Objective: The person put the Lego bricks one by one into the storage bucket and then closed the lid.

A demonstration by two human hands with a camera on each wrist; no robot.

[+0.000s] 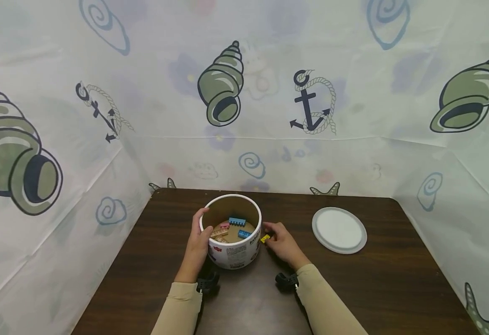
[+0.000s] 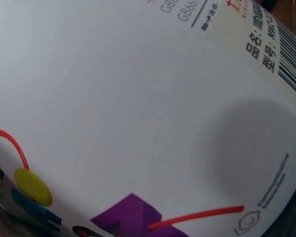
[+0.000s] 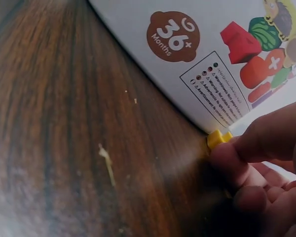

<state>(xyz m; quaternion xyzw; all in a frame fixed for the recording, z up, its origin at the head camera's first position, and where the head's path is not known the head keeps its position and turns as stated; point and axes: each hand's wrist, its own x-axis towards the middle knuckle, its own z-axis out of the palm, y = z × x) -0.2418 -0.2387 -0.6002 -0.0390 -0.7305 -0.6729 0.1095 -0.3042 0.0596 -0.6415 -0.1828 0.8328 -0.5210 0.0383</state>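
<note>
A white round tub (image 1: 234, 253) with printed sides stands upright on the table, its top uncovered. My left hand (image 1: 196, 246) grips its left rim, thumb over the near edge. Inside lie several toy bricks, among them a blue brick (image 1: 237, 222), another blue brick (image 1: 244, 234), a pink brick (image 1: 225, 225) and a tan brick (image 1: 219, 232). Just outside the tub's right wall, my right hand (image 1: 285, 244) pinches a small yellow brick (image 3: 218, 139) between thumb and finger. The left wrist view is filled by the tub's wall (image 2: 138, 108); the left fingers are hidden there.
A round white lid (image 1: 339, 230) lies flat on the dark wooden table (image 1: 395, 270), right of the tub. A patterned cloth (image 1: 269, 158) hangs behind the table and along both sides. Small pale scraps (image 3: 107, 163) lie on the wood near the tub.
</note>
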